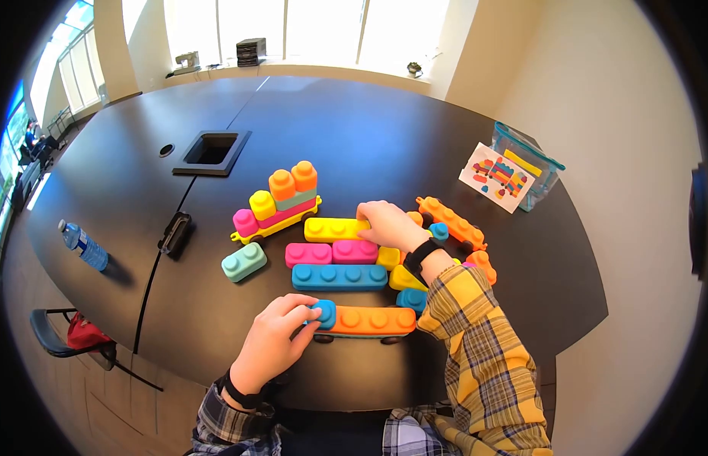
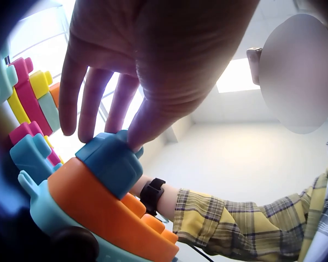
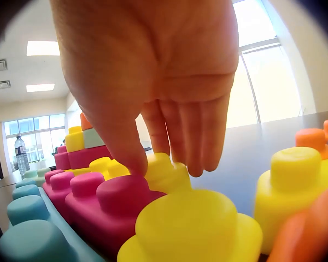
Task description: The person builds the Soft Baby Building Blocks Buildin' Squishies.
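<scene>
Both are probably light and stiff, best held by their sides: left hand pinches blue block, right hand yellow block.

Head: above, forward-down across tabletop. Left wrist: close, aimed up past hand. Right wrist: low, close, toward windows. Head, left wrist share blue block.
</scene>
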The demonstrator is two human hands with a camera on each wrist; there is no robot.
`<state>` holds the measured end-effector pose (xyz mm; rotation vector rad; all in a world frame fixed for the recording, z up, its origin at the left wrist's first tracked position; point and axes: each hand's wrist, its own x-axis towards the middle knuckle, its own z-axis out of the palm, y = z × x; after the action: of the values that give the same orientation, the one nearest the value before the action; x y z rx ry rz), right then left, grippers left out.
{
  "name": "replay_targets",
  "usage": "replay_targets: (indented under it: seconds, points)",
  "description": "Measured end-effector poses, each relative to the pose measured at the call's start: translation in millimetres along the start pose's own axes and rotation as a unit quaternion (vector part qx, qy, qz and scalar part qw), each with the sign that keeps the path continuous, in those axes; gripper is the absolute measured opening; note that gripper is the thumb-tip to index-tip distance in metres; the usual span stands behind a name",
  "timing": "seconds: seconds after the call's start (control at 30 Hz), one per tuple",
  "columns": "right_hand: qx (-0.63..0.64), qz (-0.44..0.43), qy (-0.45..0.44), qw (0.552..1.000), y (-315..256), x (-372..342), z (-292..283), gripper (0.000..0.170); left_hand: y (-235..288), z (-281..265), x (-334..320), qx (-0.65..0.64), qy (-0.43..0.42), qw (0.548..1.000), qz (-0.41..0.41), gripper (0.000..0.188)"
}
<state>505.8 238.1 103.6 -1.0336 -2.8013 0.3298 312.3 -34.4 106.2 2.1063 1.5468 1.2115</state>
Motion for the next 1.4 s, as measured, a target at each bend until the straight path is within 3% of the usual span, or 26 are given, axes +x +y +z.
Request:
replay_targets:
  seconds: [0.2,0.37,0.57,0.97,1.27,1.33,1.4]
  points:
    - [0.071,-0.015,0.148,0.986,-17,-38,-38,0.028,3,0,0,0.027,0.003,1.0,-0.001,0.031]
    - [0.247,0.018,0.152,0.957,-34,-117,-64,0.025,0,2,0,0.024,0.003,1.0,0.002,0.033]
    - [0.277,0.024,0.124,0.952,-52,-190,-41,0.028,-1,3,1,0.016,0.0,1.0,0.006,0.033]
    - [0.24,0.025,0.177,0.954,-61,-200,-15,0.03,-9,4,0,-0.027,-0.013,1.0,-0.006,0.03]
    - [0.261,0.038,0.117,0.958,-65,-197,-7,0.038,-6,4,1,-0.019,-0.019,1.0,-0.015,0.03]
    - [0.232,-0.023,0.148,0.961,-67,-193,-3,0.043,-6,4,1,-0.011,-0.026,0.999,-0.014,0.03]
    - [0.23,-0.029,0.13,0.964,-66,-191,-1,0.044,-7,5,0,-0.016,-0.023,0.999,-0.016,0.03]
